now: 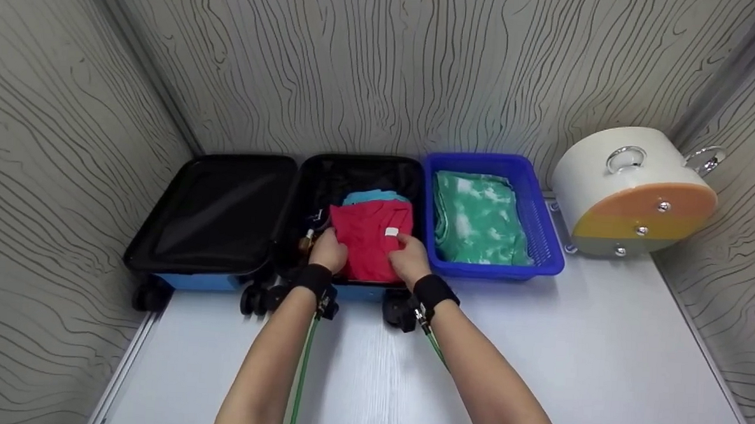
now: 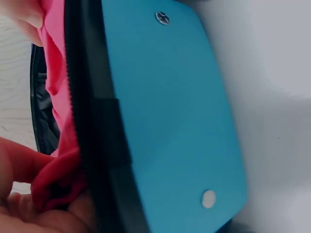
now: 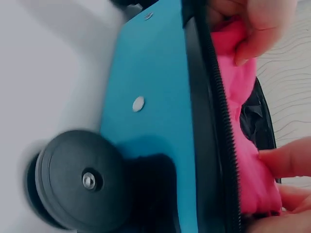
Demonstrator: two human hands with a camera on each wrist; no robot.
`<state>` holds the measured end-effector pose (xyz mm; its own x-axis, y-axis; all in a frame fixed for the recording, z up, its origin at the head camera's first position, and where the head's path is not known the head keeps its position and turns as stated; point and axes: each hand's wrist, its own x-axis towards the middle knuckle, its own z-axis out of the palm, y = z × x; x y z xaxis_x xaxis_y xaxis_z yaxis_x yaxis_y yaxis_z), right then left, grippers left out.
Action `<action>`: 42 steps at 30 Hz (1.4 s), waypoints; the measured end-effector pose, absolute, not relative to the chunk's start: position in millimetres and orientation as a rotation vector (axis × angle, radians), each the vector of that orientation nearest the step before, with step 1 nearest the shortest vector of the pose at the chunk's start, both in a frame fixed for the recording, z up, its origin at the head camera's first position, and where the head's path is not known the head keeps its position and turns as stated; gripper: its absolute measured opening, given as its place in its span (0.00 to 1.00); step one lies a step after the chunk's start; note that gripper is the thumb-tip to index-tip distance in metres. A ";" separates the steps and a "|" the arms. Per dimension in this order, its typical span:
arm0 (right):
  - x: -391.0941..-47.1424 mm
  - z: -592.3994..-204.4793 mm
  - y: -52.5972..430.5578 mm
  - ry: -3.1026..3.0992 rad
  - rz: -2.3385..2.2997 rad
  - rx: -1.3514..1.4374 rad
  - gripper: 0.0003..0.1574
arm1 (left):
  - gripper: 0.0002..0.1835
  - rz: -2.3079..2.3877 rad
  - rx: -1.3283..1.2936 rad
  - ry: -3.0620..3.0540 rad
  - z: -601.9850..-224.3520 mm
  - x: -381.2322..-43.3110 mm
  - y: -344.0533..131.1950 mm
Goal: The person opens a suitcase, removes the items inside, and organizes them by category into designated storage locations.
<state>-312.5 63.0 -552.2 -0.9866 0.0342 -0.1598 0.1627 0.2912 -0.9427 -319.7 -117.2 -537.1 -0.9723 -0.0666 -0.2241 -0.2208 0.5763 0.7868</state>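
A folded red garment (image 1: 366, 243) with a white label (image 1: 391, 232) lies in the right half of an open suitcase (image 1: 355, 292), over a light-blue cloth (image 1: 375, 196). My left hand (image 1: 330, 253) grips the garment's near-left edge; in the left wrist view the thumb and fingers of that hand (image 2: 34, 204) pinch a fold. On the near-right side, beside the label, my right hand (image 1: 410, 259) pinches the cloth, as the right wrist view also shows with fingers (image 3: 286, 158) on the pink-red fabric. Small items, including a brown bottle (image 1: 306, 241), sit left of the garment, partly hidden.
The suitcase's other half (image 1: 218, 211) lies open to the left, its inside black. At the right stands a blue basket (image 1: 545, 245) holding a green-and-white cloth (image 1: 482, 220). Beyond it is a white round-topped case (image 1: 609, 165) with coloured drawers. Suitcase wheels (image 1: 400, 310) jut toward me.
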 end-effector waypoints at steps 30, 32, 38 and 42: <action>-318.1 -519.4 184.6 3.083 -1.510 -0.073 0.38 | 0.31 1.791 0.236 2.351 -494.8 -337.1 5.0; -317.8 -520.3 195.3 3.100 -1.471 -0.044 0.38 | 0.31 1.798 0.250 2.312 -497.0 -338.2 14.4; -316.5 -524.2 221.1 3.161 -1.328 0.019 0.38 | 0.32 1.764 0.296 2.231 -506.7 -338.4 40.4; -314.7 -529.9 234.0 3.199 -1.279 0.028 0.39 | 0.33 1.717 0.319 2.205 -514.1 -336.6 52.8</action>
<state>-314.7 234.0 -529.9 -0.9540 0.1260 0.2721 -0.0962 0.7307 -0.6759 -336.6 52.8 -514.1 -0.9215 0.3700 -0.1180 -0.0239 0.2494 0.9681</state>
